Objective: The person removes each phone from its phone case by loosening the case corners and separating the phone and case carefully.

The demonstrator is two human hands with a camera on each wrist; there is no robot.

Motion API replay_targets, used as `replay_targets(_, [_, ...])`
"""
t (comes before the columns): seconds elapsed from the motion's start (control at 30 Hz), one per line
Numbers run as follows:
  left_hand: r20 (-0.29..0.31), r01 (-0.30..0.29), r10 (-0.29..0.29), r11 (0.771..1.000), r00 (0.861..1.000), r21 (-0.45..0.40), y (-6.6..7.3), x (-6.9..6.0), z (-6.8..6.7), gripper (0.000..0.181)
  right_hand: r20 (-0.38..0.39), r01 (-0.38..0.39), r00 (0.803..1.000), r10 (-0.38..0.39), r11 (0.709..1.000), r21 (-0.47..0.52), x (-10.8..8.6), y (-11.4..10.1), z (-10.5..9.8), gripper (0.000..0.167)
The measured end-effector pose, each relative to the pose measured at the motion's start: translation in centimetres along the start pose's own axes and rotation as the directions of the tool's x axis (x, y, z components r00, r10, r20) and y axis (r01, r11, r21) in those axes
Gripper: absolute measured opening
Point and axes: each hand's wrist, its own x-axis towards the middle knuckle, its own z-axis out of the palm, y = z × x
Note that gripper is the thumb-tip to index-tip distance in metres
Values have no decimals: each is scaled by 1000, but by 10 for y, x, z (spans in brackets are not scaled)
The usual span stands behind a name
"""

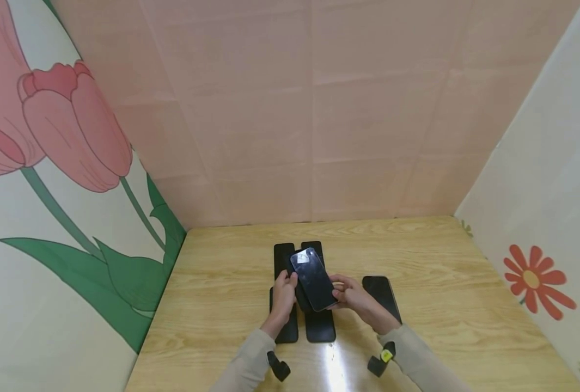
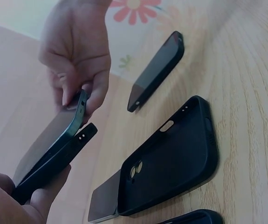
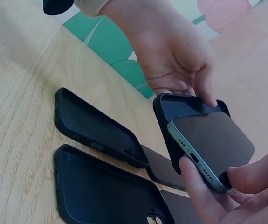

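Note:
Between my hands is a dark-screened phone (image 1: 315, 280) with a pale green edge, tilted above the table. My left hand (image 1: 282, 298) grips a black phone case (image 3: 185, 106) by its side, thumb over the rim. With thumb and fingers, my right hand (image 1: 352, 296) pinches the phone at its charging-port end (image 3: 200, 163). In the right wrist view the phone lies askew over the case's open side. The left wrist view shows its port end standing apart from the case; the far end, near my left hand, is partly hidden.
Two hollow black cases (image 1: 321, 328) (image 3: 96, 123) lie side by side on the wooden table (image 1: 221, 283). Beyond them are two dark phones (image 1: 283, 256) (image 1: 311, 246). A phone in a black case (image 1: 382, 294) lies right, beside my right forearm. Walls stand behind and both sides.

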Motion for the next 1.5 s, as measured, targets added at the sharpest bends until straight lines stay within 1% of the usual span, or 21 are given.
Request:
replay_targets(0.27, [-15, 3, -4, 1000, 1000, -17, -4, 0, 0, 22, -6, 12, 1000, -12, 1000, 10, 0, 0, -3, 39])
replay_targets(0.5, [-3, -2, 2, 1000, 1000, -17, -6, -1, -1, 22, -36, -10, 999, 10, 1000, -15, -2, -1, -8, 40])
replay_targets(0.63, [2, -6, 6, 1000, 1000, -23, -8, -1, -1, 23, -47, -6, 999, 4, 1000, -30, -3, -1, -12, 42])
replay_targets(0.7, [2, -9, 9, 1000, 1000, -19, -8, -2, -2, 24, -41, 12, 999, -12, 1000, -21, -2, -1, -12, 42])
replay_targets(0.83, [-6, -8, 8, 1000, 1000, -9, -8, -2, -4, 25, -47, 22, 999, -21, 1000, 7, -3, -1, -13, 43])
replay_targets(1.0, [-14, -13, 13, 1000, 1000, -17, -8, -3, -4, 27, -63, 24, 998, -24, 1000, -4, -3, -1, -16, 44])
replay_targets(1.1, [-18, -21, 21, 1000, 1000, -6, -2, -7, -5, 27, -85, 15, 996, -16, 1000, -13, -2, -1, -19, 45])
replay_targets(1.2, [-6, -32, 32, 999, 999, 12, 13, -15, -6, 27, -103, 9, 995, -11, 1000, -17, -2, -3, -22, 45])
replay_targets(1.27, [6, -30, 30, 999, 1000, 21, 23, -22, -8, 27, -124, 7, 992, -9, 1000, -17, -1, -4, -24, 44])
replay_targets(1.33, [12, -28, 27, 999, 1000, 30, 30, -25, -9, 27, -155, -2, 988, -2, 1000, -27, -1, -6, -27, 44])
replay_targets(1.4, [14, -28, 28, 999, 1000, 38, 28, -24, -9, 27, -190, -16, 982, 8, 999, -38, -1, -6, -30, 43])
replay_targets(1.5, [8, -21, 21, 999, 1000, 28, 13, -16, -9, 28, -239, -36, 971, 25, 998, -43, 1, -4, -34, 43])
